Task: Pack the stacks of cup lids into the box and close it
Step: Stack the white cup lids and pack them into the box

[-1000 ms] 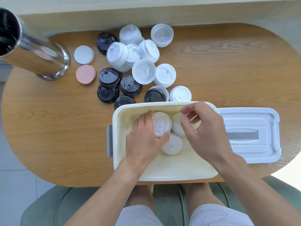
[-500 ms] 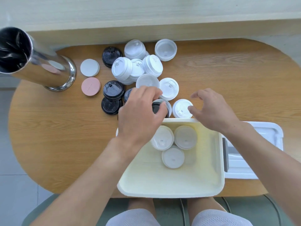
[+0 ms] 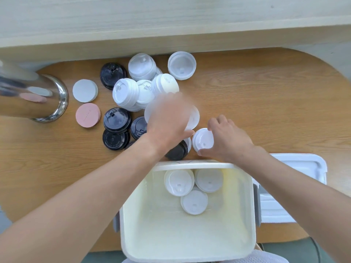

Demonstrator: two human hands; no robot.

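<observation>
Three white lid stacks [image 3: 193,186] sit together at the far end of the open cream box [image 3: 190,243], two side by side against the far wall and one just in front of them; the rest of the box floor is bare. The box stands at the near edge of the wooden bench [image 3: 266,103], with its white cover [image 3: 296,179] lying flat just beside it on the right. Beyond the far wall, the right hand [image 3: 228,143] has its grip curled around a white lid stack [image 3: 202,141] on the bench, fingers over the far side and thumb on the near side. The left hand [image 3: 167,122] is blurred over another white stack [image 3: 193,114], and whether its grip has clenched on it cannot be told. A dark stack [image 3: 176,151] stands partly hidden under that wrist. Farther out lie more black lids [image 3: 116,119] and white lids [image 3: 125,92], a pink disc [image 3: 88,115], a pale grey disc [image 3: 85,90], and a shiny metal canister [image 3: 32,95] at the left end.
</observation>
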